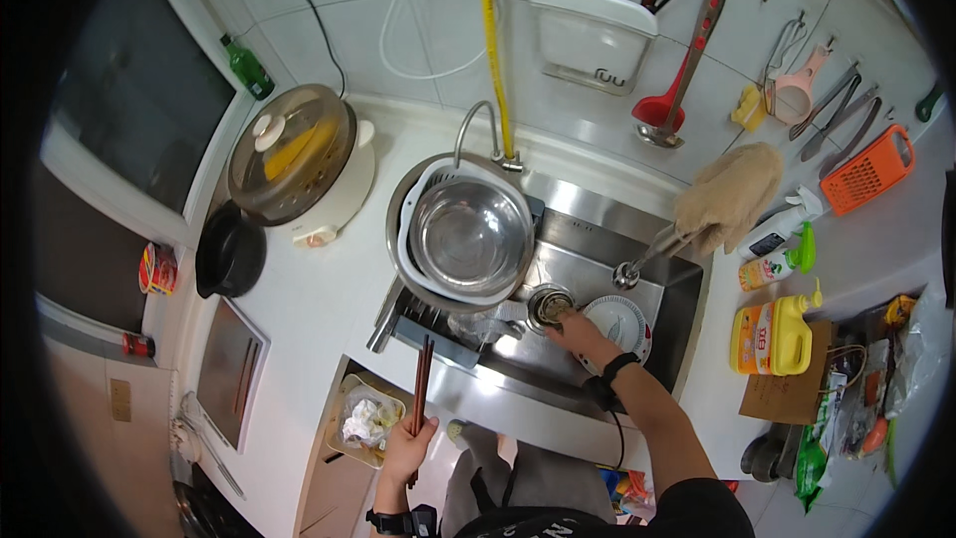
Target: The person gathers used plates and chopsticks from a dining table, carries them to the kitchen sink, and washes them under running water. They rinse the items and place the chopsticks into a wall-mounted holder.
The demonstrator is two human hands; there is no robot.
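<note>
My left hand (407, 448) grips a bundle of dark wooden chopsticks (423, 381), held upright in front of the counter edge. My right hand (584, 338) reaches down into the stainless steel sink (590, 239), its fingers at the rim of the round drain strainer (551, 308). Whether those fingers grip the strainer is hidden. Beside and partly under my right wrist lie stacked plates, the top one a white plate (618, 323) with a patterned rim. A crumpled greyish cloth (482, 327) sits left of the drain. Nested steel and white plastic basins (470, 239) rest over the sink's left part.
A thin curved faucet (478, 116) rises behind the basins. The sink's main tap (635, 265) wears a beige fabric cover (728, 190). At right stand a yellow detergent bottle (769, 336) and spray bottles (777, 265). An electric pot (299, 164) occupies the left counter; below is a waste bin (396, 403).
</note>
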